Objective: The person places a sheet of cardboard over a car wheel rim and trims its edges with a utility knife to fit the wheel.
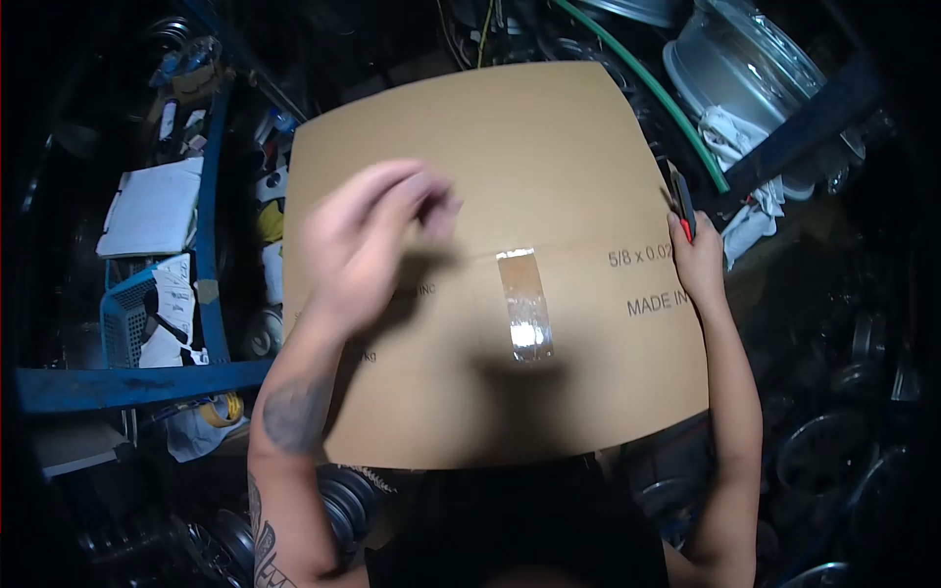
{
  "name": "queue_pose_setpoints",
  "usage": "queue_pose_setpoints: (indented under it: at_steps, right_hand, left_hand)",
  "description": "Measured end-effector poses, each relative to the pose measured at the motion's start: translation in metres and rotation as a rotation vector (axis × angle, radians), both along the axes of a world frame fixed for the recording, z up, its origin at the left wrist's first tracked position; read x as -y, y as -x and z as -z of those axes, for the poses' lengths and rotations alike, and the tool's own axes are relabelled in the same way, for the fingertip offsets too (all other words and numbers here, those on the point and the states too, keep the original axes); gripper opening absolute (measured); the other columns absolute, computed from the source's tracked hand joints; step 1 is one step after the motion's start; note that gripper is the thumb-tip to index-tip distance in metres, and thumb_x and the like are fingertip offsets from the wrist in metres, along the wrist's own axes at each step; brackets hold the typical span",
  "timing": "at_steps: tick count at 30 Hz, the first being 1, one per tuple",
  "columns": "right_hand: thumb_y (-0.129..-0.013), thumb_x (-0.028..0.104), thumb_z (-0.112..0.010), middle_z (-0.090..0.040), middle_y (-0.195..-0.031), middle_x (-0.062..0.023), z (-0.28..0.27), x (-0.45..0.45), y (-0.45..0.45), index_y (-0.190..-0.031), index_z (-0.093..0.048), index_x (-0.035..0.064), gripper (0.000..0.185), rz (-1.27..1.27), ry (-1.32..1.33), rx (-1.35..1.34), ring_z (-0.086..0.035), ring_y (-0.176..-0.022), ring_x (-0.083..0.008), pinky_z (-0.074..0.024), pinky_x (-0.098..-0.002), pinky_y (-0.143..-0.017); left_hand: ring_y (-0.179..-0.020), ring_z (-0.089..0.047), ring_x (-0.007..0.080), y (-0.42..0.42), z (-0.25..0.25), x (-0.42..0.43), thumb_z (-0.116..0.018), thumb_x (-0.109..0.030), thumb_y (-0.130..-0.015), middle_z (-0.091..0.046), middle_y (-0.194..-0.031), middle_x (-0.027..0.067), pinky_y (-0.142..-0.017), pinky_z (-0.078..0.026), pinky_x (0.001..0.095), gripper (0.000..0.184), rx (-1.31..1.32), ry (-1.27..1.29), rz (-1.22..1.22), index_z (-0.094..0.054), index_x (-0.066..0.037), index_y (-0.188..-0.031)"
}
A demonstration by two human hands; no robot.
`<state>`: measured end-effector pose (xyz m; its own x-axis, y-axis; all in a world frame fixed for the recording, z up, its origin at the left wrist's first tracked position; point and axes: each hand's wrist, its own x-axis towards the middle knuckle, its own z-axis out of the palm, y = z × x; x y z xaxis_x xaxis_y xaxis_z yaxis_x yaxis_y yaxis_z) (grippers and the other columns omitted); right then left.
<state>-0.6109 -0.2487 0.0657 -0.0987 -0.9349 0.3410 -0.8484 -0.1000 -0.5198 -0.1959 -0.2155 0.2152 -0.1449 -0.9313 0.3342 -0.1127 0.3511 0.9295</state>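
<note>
A large brown cardboard sheet (pixel 451 137) lies in front of me, printed with dark lettering. Near its middle is a strip of clear shiny tape (pixel 526 306). Over the left part of the sheet is my left hand (pixel 377 225), smeared by motion, with its fingers curled inward; whether it grips anything does not show. My right hand (pixel 698 263), at the sheet's right edge, is closed around a red and dark utility knife (pixel 682 204) that points up and away. A shadow falls across the sheet's near part.
On the left stands a blue metal shelf (pixel 147 389) holding a blue basket (pixel 123 318) and white papers (pixel 152 206). A silver wheel rim (pixel 740 69) and a green hose (pixel 657 93) are at the upper right. More rims (pixel 828 451) lie in the dark lower right.
</note>
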Motion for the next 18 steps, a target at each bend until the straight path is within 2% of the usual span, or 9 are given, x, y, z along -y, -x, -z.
queue_pose_setpoints:
  at_steps: [4,6,7,8,12,15,16,17,18]
  right_hand:
    - [-0.100,0.021,-0.066,-0.062,-0.085,-0.0244,-0.005,-0.004,0.000,-0.090,-0.061,-0.0058,0.029,0.033,-0.064,0.091,-0.063,-0.081,-0.0462,-0.0488,-0.0475,-0.073]
    - [-0.100,0.021,-0.066,-0.059,-0.076,-0.0226,0.002,-0.005,0.006,-0.089,-0.061,-0.0058,0.029,0.083,-0.129,0.192,-0.062,-0.072,-0.0384,-0.0479,-0.0452,-0.070]
    - [-0.100,0.020,-0.068,-0.063,-0.080,-0.0213,0.011,-0.005,0.010,-0.097,-0.065,-0.0062,0.027,0.060,-0.096,0.310,-0.064,-0.074,-0.0288,-0.0493,-0.0409,-0.071]
    - [-0.099,0.020,-0.069,-0.065,-0.083,-0.0215,0.021,-0.005,0.012,-0.101,-0.067,-0.0062,0.026,0.053,-0.081,0.410,-0.065,-0.077,-0.0258,-0.0499,-0.0388,-0.072]
    - [-0.097,0.018,-0.070,-0.070,-0.091,-0.0222,0.031,0.001,0.024,-0.109,-0.069,-0.0054,0.026,0.063,-0.146,0.586,-0.068,-0.084,-0.0198,-0.0518,-0.0367,-0.077]
    - [-0.096,0.015,-0.070,-0.070,-0.091,-0.0230,-0.035,0.030,0.035,-0.112,-0.069,-0.0045,0.025,-0.022,-0.603,0.132,-0.069,-0.081,-0.0266,-0.0525,-0.0398,-0.078]
    - [-0.095,0.012,-0.068,-0.071,-0.096,-0.0253,-0.052,0.053,0.027,-0.117,-0.067,-0.0039,0.028,-0.031,-0.584,-0.088,-0.070,-0.087,-0.0390,-0.0530,-0.0439,-0.081]
    - [-0.094,0.011,-0.066,-0.071,-0.103,-0.0284,-0.059,0.073,0.009,-0.121,-0.066,-0.0030,0.030,-0.094,-0.292,-0.008,-0.067,-0.096,-0.0483,-0.0534,-0.0474,-0.084]
    - [-0.095,0.010,-0.066,-0.070,-0.108,-0.0285,-0.054,0.103,-0.001,-0.124,-0.066,-0.0013,0.032,-0.140,-0.149,-0.009,-0.066,-0.102,-0.0490,-0.0532,-0.0495,-0.089]
  left_hand:
    - [-0.119,-0.068,0.0347,-0.020,0.143,0.185,-0.058,-0.027,-0.104,-0.072,-0.128,0.0166,-0.104,-0.050,0.0437,0.037,0.745,0.292,-0.172,-0.069,0.001,-0.126]
    - [-0.128,-0.062,0.0360,-0.023,0.188,0.264,-0.055,-0.037,-0.103,-0.069,-0.134,0.0172,-0.111,-0.044,0.0472,0.046,0.949,0.374,-0.435,-0.069,-0.002,-0.129]
    - [-0.133,-0.059,0.0367,-0.018,0.184,0.283,-0.053,-0.042,-0.103,-0.067,-0.137,0.0175,-0.114,-0.041,0.0489,0.050,1.042,0.404,-0.565,-0.069,-0.003,-0.130]
    - [-0.133,-0.056,0.0375,-0.016,0.180,0.302,-0.048,-0.052,-0.101,-0.066,-0.136,0.0186,-0.116,-0.037,0.0511,0.057,1.048,0.162,-0.463,-0.070,-0.006,-0.127]
    - [-0.124,-0.060,0.0383,0.000,0.173,0.321,-0.048,-0.049,-0.102,-0.069,-0.128,0.0182,-0.111,-0.040,0.0511,0.052,1.099,0.039,-0.370,-0.070,-0.005,-0.121]
    - [-0.118,-0.062,0.0391,0.005,0.171,0.322,-0.047,-0.048,-0.103,-0.070,-0.123,0.0186,-0.108,-0.042,0.0506,0.051,1.105,0.060,-0.398,-0.071,-0.004,-0.116]
    - [-0.117,-0.062,0.0403,0.004,0.173,0.319,-0.047,-0.048,-0.103,-0.070,-0.122,0.0192,-0.107,-0.043,0.0506,0.051,1.114,0.061,-0.419,-0.071,-0.004,-0.115]
    - [-0.116,-0.063,0.0415,0.004,0.175,0.316,-0.047,-0.047,-0.104,-0.071,-0.121,0.0198,-0.106,-0.044,0.0505,0.050,1.132,0.061,-0.434,-0.071,-0.004,-0.113]
    - [-0.120,-0.060,0.0388,0.004,0.175,0.317,-0.046,-0.046,-0.104,-0.069,-0.125,0.0180,-0.108,-0.041,0.0501,0.050,1.148,0.008,-0.409,-0.069,-0.004,-0.117]
